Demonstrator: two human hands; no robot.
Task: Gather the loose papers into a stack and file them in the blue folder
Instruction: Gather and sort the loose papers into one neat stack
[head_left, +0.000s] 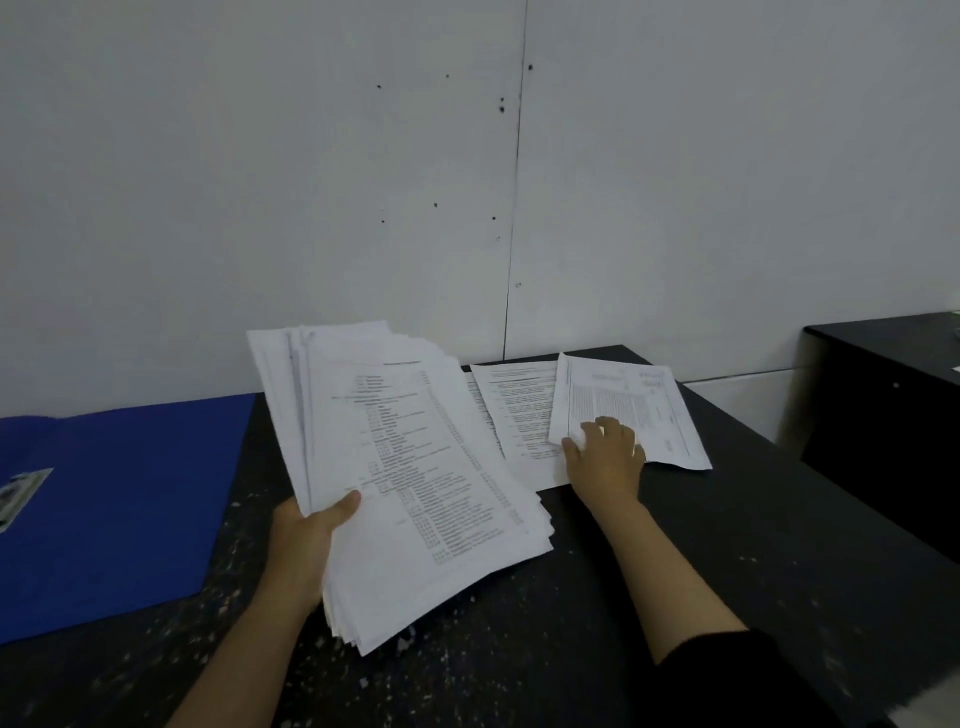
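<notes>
My left hand (310, 530) grips a thick, fanned stack of printed papers (410, 467), held tilted above the dark table, thumb on top. My right hand (605, 457) lies on the near edge of a small loose sheaf (631, 405) at the table's far right, fingers curled around its lower left corner. That sheaf overlaps another loose printed sheet (519, 415) lying flat beside it. The blue folder (119, 499) lies open and flat on the left of the table, with a metal clip (21, 493) at its left edge.
The table (675, 571) is black with pale speckles and stands against a grey wall (363, 182). A second dark cabinet (893, 405) stands to the right, across a narrow gap. My right forearm wears a black sleeve (737, 680).
</notes>
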